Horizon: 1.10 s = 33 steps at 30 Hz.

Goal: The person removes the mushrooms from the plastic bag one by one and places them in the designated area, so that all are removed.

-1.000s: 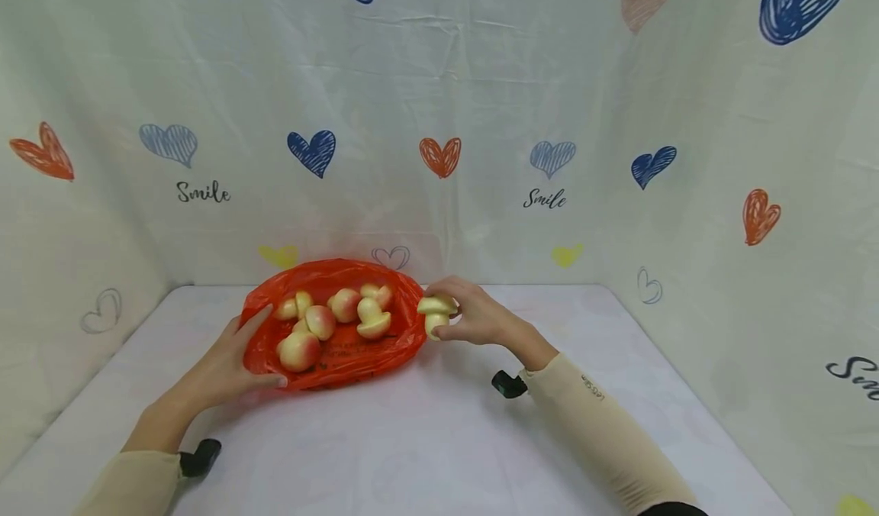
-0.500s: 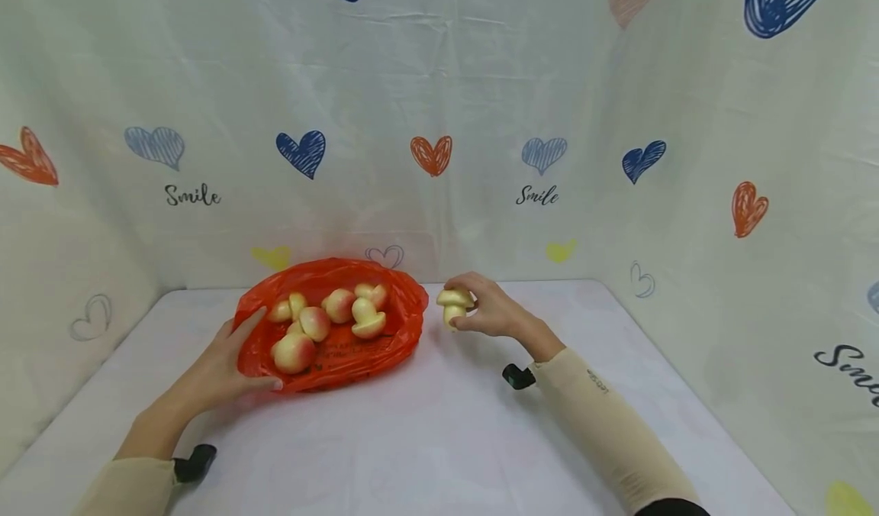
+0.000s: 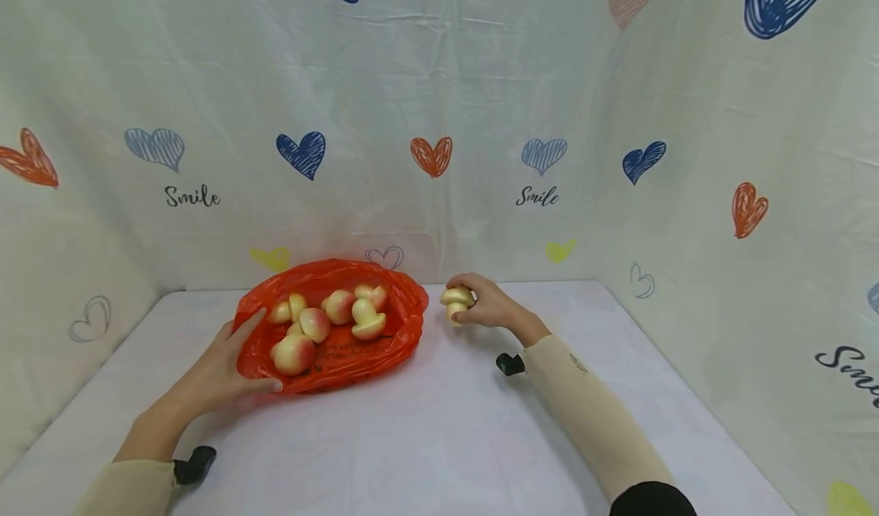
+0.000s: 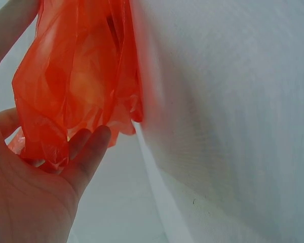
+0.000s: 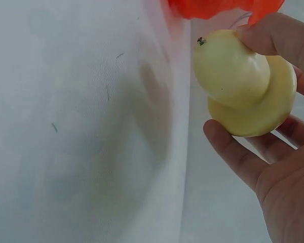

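An opened red plastic bag (image 3: 397, 352) lies on the table with several mushrooms inside, pale yellow with pink-red caps on some, such as one mushroom (image 3: 294, 354) at its near left. My left hand (image 3: 223, 367) rests against the bag's left side with fingers and thumb spread. In the left wrist view, extended fingers (image 4: 91, 157) touch the crinkled plastic. Just right of the bag, my right hand (image 3: 493, 304) pinches a pale yellow mushroom, cap up, by its cap and stem, close over the table. The right wrist view shows this mushroom (image 5: 230, 71) between thumb and fingers.
The table (image 3: 412, 455) has a white cover. A white curtain (image 3: 481, 66) printed with hearts and "Smile" stands behind it and along both sides. Each wrist carries a small black camera, one (image 3: 195, 465) at the left sleeve, another (image 3: 510, 364) at the right.
My right hand has carried the mushroom rightward, away from the bag's right edge, and its forearm has shifted slightly. The head view has turned a little. My left hand stays at the bag.
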Available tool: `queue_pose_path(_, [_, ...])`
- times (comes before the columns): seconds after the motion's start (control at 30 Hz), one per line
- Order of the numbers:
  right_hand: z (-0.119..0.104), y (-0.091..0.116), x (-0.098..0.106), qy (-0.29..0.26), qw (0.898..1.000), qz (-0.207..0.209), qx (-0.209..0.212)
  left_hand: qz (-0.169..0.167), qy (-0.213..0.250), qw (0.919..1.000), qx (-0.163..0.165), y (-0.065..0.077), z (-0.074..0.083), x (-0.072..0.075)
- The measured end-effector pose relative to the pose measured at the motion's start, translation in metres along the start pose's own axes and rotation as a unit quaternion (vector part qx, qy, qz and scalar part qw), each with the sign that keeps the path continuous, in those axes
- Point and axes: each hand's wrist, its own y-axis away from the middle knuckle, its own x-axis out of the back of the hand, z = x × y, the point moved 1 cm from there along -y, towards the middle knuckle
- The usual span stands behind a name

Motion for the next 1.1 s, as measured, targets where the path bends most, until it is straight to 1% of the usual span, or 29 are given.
queue_pose_path(0.1, [0.004, -0.006, -0.003, -0.001, 1.0, -0.011, -0.013, 0.003, -0.002, 1.0, -0.002, 0.001, 0.0, 0.0])
queue_pose_path(0.23, [0.007, -0.013, -0.007, 0.013, 0.999, -0.027, -0.032, 0.001, 0.0, 1.0, 0.003, 0.001, 0.001, -0.001])
queue_pose_path(0.5, [0.008, -0.02, -0.011, 0.014, 0.996, -0.047, -0.073, 0.004, -0.003, 1.0, -0.003, 0.0, 0.002, 0.0])
queue_pose_path(0.67, [0.011, -0.026, -0.015, 0.016, 0.995, -0.057, -0.078, 0.001, -0.005, 1.0, 0.003, 0.001, 0.003, 0.001])
queue_pose_path(0.93, [0.016, -0.029, -0.016, -0.013, 0.992, -0.051, -0.117, 0.002, -0.001, 1.0, 0.001, 0.001, 0.003, 0.0])
queue_pose_path(1.1, [0.017, -0.03, -0.017, -0.016, 0.991, -0.052, -0.119, 0.002, -0.003, 1.0, 0.001, 0.001, 0.002, 0.0])
